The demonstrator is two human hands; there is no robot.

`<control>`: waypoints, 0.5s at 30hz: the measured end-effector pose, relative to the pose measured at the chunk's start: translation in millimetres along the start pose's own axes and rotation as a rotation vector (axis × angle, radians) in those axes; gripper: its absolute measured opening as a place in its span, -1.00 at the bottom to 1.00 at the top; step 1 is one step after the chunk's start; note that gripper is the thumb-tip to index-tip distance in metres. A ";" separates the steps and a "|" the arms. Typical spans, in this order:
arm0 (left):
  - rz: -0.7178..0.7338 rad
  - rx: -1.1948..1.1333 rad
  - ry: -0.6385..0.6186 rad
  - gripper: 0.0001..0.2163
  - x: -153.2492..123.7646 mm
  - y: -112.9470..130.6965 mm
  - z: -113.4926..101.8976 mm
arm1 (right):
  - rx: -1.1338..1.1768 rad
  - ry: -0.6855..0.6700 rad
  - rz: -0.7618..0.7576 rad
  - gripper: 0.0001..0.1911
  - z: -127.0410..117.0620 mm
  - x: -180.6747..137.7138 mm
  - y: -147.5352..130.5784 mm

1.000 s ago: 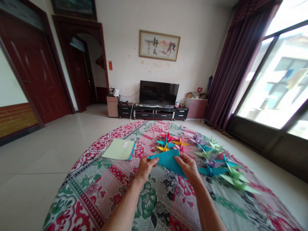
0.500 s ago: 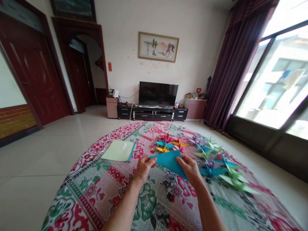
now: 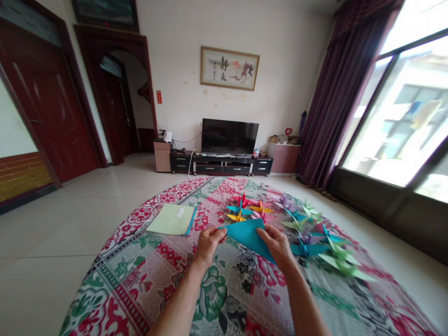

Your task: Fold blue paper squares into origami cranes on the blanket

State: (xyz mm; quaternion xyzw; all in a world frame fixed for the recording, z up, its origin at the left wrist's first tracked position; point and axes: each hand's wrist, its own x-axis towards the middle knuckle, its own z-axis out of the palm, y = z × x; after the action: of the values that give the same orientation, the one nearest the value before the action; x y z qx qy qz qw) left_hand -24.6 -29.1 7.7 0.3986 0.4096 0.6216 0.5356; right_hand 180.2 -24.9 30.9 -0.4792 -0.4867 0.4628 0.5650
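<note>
Folded sheet (image 3: pixel 247 235) over cloth (image 3: pixel 147 280); paper stack (image 3: pixel 171 219) left, cranes (image 3: pixel 297 224) behind and right.

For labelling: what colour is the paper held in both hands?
The paper is teal blue; head view.

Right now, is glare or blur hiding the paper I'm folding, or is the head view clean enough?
Head view: the teal folded paper sheet is sharp and evenly lit, pinched between the left hand and right hand. The large window at right is blown out white, but no glare reaches the paper. Wide-angle distortion bends the dark red doors and rounds the floral cloth.
</note>
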 end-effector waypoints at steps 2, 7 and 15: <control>0.003 -0.004 0.005 -0.74 0.4 0.1 -0.4 | -0.005 0.000 -0.003 -0.59 -0.2 0.2 0.2; 0.030 0.019 0.010 -0.75 0.1 1.1 -0.8 | -0.037 0.008 -0.013 -0.57 -0.6 0.3 0.6; 0.028 0.016 0.002 -0.76 -0.9 3.1 -2.1 | -0.071 0.008 -0.019 -0.55 -2.2 -1.1 -1.5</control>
State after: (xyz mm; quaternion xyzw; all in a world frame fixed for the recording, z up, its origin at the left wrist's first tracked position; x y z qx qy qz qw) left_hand -27.6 -30.4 9.8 0.4078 0.4095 0.6263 0.5233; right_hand 182.3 -26.3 32.2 -0.4961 -0.5050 0.4380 0.5542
